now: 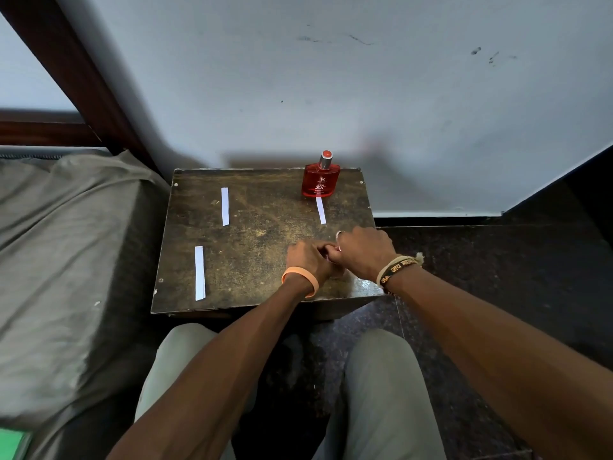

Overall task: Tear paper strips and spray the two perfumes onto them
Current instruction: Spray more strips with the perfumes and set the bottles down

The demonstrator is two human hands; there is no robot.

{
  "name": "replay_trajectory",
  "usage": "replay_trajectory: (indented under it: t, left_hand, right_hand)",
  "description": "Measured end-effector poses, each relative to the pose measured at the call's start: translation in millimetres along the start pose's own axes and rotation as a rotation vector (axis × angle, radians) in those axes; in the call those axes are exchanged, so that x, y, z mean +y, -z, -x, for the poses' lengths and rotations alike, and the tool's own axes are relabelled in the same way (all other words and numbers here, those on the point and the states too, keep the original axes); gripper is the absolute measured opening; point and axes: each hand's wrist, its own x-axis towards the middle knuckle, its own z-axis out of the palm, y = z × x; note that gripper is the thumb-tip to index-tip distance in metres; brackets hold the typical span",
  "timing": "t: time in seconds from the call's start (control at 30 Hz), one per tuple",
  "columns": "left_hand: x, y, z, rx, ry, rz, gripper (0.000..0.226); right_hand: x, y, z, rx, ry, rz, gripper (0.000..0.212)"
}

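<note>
One perfume bottle (pixel 321 180) stands upright at the far right of the table (pixel 265 227), close to the wall (pixel 331 78). It is flat-fronted red glass with rounded shoulders, a silver neck, a red spray top and pale lettering on the front.

Three white strips of paper lie flat on the dark, scuffed tabletop, all running roughly front to back. The right strip (pixel 320 210) is the shortest, and its far end lies at the foot of the bottle; whether the two touch cannot be told. The far left strip (pixel 225 206) lies across the table from it. The near left strip (pixel 199 273) is the longest and lies close to the front edge.

Two hands meet over the near right part of the table, well apart from the left strips. The fingers of the left hand (pixel 306 260) curl in towards the right hand (pixel 361 250), whose fingers are bent too, knuckles up. Their fingertips come together, but what they hold, if anything, is hidden.

There is one orange band (pixel 300 281) on the left wrist, one woven thread band (pixel 398 268) on the right wrist and one ring (pixel 340 233) on the right hand.

A grey-covered bed (pixel 66 244) stands just beside the table on the left.
</note>
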Motion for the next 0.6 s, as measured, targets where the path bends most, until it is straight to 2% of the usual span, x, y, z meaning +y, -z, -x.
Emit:
replay_trajectory:
  t: [0.13, 0.27, 0.43, 0.6]
  left_hand:
    - [-1.4, 0.6, -0.8, 0.0, 0.0, 0.012, 0.033]
    - [-1.4, -1.0, -0.9, 0.028, -0.001, -0.022, 0.021]
    - [-1.7, -1.5, -1.6, 0.01, -0.002, -0.025, 0.022]
    - [-3.9, -2.5, -3.4, 0.021, 0.001, -0.043, 0.018]
  right_hand:
    - [3.6, 4.0, 1.4, 0.022, 0.041, 0.061, 0.046]
    - [3.0, 3.2, 2.5, 0.102, 0.151, 0.148, 0.043]
    - [-0.4, 4.6, -2.9, 0.0, 0.067, 0.066, 0.045]
    - [5.7, 16.6, -1.7, 0.032, 0.215, 0.212, 0.047]
